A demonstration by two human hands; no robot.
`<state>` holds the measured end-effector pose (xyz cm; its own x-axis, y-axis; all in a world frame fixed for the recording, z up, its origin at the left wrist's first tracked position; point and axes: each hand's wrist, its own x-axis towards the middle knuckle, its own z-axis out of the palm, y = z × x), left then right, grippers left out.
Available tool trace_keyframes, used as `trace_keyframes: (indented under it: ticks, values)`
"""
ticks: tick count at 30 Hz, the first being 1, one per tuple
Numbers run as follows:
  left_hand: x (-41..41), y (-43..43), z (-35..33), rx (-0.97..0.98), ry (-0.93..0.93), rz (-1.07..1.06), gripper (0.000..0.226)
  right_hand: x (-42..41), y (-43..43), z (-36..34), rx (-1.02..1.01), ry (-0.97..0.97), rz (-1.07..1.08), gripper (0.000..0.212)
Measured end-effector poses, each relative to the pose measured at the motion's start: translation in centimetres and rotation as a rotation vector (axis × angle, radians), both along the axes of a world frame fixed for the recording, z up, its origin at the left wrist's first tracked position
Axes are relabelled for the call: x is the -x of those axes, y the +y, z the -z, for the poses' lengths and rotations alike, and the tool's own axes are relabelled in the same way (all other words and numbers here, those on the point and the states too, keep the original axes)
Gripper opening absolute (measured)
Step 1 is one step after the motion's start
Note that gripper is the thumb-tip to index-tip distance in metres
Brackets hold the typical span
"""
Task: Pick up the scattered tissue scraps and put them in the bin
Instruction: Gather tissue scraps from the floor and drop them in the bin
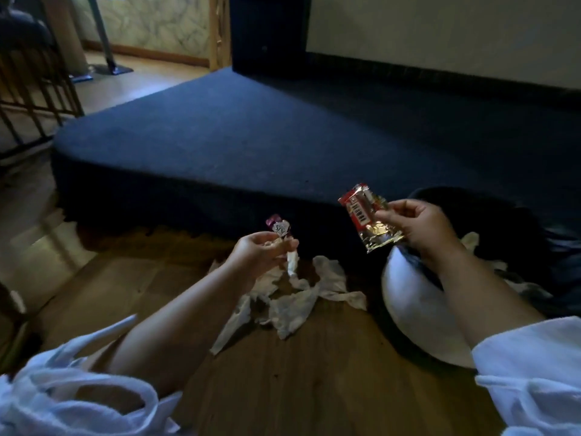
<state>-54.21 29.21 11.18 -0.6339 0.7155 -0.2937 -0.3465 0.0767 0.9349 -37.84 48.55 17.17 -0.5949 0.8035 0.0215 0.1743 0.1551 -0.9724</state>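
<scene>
Fingers: left hand (257, 251) pinched a small purple wrapper (278, 226) with a tissue twist; right hand (415, 228) gripped a foil wrapper (366, 220).
Tissue scraps (295, 305): on the floor, directly below the left hand (nearer one).
Bin (418, 313): under the right forearm.

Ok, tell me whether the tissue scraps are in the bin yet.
Mostly not. White tissue scraps lie spread on the wooden floor, left of the white bin. A pale scrap shows near its rim; contents otherwise unclear.
</scene>
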Motion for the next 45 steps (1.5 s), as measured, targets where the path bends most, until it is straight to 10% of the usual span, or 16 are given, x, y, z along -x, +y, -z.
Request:
trace_keyframes:
  ticks: [12,24,40,45]
  values:
    - [-11.7,15.0,-5.4,-0.156,0.066,0.189,0.030,-12.7,10.5,-3.1,-0.094,-0.171,0.421,0.015]
    - [-16.9,24.9,-6.3,0.161,0.620,0.310,0.043,-14.4,13.7,0.4,-0.078,-0.305,0.351,0.013]
    - [-7.3,12.1,-4.1,0.018,0.656,0.056,0.019,-2.6,2.8,-2.6,-0.299,-0.002,-0.022,0.008]
    - [-0.8,4.9,1.3,0.184,0.540,-0.018,0.024,4.3,-2.6,2.6,-0.282,-0.209,-0.283,0.006]
